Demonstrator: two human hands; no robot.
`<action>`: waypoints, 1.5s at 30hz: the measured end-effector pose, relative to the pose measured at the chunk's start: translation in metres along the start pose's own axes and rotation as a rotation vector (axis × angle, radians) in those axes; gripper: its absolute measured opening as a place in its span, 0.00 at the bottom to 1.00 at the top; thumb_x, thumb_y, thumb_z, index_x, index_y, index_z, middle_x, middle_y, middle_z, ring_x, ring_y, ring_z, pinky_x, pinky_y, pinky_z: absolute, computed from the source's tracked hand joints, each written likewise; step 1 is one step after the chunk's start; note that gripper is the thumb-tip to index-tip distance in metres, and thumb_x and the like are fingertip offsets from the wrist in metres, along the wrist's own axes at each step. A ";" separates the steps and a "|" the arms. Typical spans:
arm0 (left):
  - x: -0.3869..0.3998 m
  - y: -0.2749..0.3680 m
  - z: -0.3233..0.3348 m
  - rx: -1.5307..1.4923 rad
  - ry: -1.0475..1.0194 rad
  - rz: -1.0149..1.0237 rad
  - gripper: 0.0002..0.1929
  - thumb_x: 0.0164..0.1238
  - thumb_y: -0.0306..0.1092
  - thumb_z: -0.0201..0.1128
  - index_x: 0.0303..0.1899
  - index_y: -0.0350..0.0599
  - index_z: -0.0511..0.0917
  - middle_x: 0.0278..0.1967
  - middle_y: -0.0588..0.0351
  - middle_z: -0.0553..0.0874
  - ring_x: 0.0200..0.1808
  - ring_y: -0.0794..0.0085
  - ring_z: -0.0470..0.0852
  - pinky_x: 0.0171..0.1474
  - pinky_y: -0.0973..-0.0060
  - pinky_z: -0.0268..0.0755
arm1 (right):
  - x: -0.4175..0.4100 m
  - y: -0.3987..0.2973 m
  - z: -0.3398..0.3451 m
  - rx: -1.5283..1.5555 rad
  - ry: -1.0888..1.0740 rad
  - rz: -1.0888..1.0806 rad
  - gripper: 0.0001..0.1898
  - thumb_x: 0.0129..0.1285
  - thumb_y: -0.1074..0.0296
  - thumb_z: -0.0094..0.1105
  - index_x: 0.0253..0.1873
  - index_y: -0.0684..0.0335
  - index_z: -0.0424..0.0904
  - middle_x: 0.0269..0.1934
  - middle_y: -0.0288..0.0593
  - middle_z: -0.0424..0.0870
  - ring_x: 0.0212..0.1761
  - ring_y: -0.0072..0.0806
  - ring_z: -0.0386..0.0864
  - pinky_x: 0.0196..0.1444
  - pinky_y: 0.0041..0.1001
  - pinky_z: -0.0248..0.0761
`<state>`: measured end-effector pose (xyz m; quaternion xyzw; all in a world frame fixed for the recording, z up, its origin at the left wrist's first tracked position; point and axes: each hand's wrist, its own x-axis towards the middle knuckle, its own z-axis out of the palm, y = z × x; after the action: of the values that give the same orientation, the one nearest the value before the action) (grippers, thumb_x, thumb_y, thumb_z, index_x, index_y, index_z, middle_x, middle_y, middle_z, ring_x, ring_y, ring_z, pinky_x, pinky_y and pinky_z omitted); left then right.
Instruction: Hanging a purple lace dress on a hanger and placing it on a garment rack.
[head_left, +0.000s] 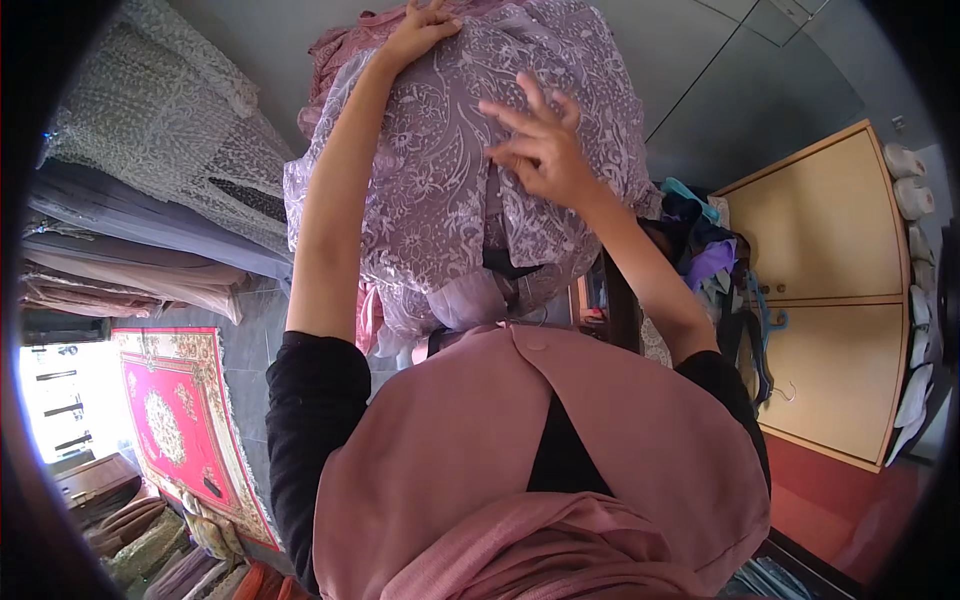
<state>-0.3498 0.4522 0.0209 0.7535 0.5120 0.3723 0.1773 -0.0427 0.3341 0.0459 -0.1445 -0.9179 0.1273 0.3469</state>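
A mauve lace garment (427, 165) with pale floral embroidery lies spread in front of me, a dark opening near its lower edge. My left hand (424, 34) rests on its upper left edge, beside a dusty-pink lace fabric (319, 67); whether its fingers pinch the cloth I cannot tell. Over the right half of the lace, my right hand (544, 146) is raised with fingers spread, slightly blurred. Its thumb and lower finger come close together near the slit in the garment, with no cloth visibly held.
Grey lace and other garments (180, 120) hang at the left. A red patterned rug (165, 420) lies on the floor. At the right are a wooden cabinet (817, 225), a pile of clothes (709, 259) and hangers (772, 322). More folded fabrics (157, 540) are at lower left.
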 end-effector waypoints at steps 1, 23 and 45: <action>0.001 0.000 0.000 0.013 0.009 0.003 0.19 0.67 0.45 0.54 0.48 0.40 0.81 0.70 0.44 0.59 0.74 0.67 0.51 0.72 0.58 0.14 | -0.008 -0.006 0.000 -0.005 -0.016 -0.003 0.04 0.58 0.62 0.63 0.34 0.46 0.88 0.62 0.30 0.75 0.76 0.39 0.50 0.69 0.43 0.29; -0.027 0.057 -0.003 0.199 0.115 -0.240 0.21 0.63 0.47 0.54 0.59 0.64 0.75 0.73 0.57 0.55 0.74 0.47 0.38 0.60 0.23 0.34 | -0.126 -0.101 0.006 0.076 0.046 0.154 0.03 0.56 0.66 0.65 0.33 0.48 0.86 0.60 0.33 0.76 0.74 0.41 0.54 0.70 0.38 0.29; -0.318 0.236 0.000 0.703 0.278 -0.138 0.37 0.34 0.59 0.76 0.54 0.63 0.79 0.71 0.52 0.60 0.74 0.47 0.44 0.67 0.43 0.30 | -0.227 -0.085 0.064 -0.574 0.052 0.235 0.30 0.60 0.55 0.60 0.67 0.28 0.64 0.72 0.56 0.47 0.65 0.53 0.64 0.62 0.56 0.49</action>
<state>-0.2625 0.0679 0.0533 0.6746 0.6770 0.2597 -0.1386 0.0625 0.1669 -0.1086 -0.3450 -0.8842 -0.1014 0.2982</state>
